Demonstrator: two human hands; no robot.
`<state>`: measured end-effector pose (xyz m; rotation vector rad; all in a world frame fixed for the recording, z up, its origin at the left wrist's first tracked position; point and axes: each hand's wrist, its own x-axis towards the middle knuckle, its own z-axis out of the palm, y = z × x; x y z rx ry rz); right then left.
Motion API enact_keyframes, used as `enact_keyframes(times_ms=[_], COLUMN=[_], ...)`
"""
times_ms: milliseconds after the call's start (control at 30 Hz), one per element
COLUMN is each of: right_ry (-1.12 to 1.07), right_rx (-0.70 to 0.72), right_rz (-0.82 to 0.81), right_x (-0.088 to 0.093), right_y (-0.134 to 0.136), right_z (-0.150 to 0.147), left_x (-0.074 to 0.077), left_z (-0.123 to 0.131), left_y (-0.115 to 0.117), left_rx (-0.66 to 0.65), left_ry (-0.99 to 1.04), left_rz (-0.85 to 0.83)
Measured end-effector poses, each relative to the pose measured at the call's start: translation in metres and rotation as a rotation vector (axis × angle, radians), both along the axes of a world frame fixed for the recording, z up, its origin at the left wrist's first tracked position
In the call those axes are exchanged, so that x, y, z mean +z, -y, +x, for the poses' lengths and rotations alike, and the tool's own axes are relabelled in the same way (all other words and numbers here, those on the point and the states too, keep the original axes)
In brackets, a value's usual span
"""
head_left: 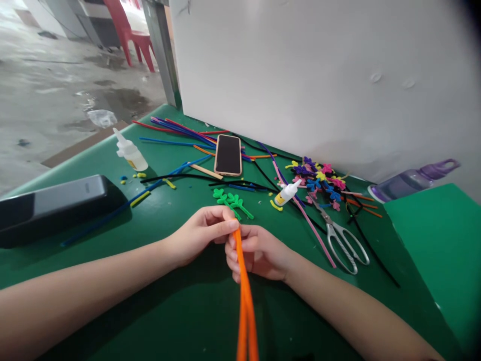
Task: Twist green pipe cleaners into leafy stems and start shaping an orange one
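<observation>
Orange pipe cleaners run from both hands down past the bottom edge of the view. My left hand pinches their upper end between thumb and fingertips. Just right of it, my right hand has its fingers curled round the same strands below the tip. The two hands meet at that end. Right behind them lie green leaf-shaped pipe cleaner pieces on the green table. A small white glue bottle lies beyond my right hand.
Scissors, colourful pipe cleaner flowers and a purple bottle are at the right. A phone lies among loose pipe cleaners at the back. Another glue bottle and a black case occupy the left. A white panel stands behind.
</observation>
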<state>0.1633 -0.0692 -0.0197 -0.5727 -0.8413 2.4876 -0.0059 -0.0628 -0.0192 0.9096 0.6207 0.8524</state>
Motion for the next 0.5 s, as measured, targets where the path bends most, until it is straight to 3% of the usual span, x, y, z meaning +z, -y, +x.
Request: enact_keyframes(times_ms=[267,500], right_ry=[0.004,0.143], right_rx=[-0.057,-0.091], right_rz=[-0.001,-0.039], right_x=[-0.0008,0.0072], right_y=[-0.0014,-0.0028], right_z=[-0.002,0.0017], left_x=[-0.0023,-0.001], left_z=[-0.0013,-0.0015], left_y=[-0.0048,-0.005], left_rx=[-0.002,0.021], left_ry=[-0.049,-0.082], left_rz=[0.025,0.005])
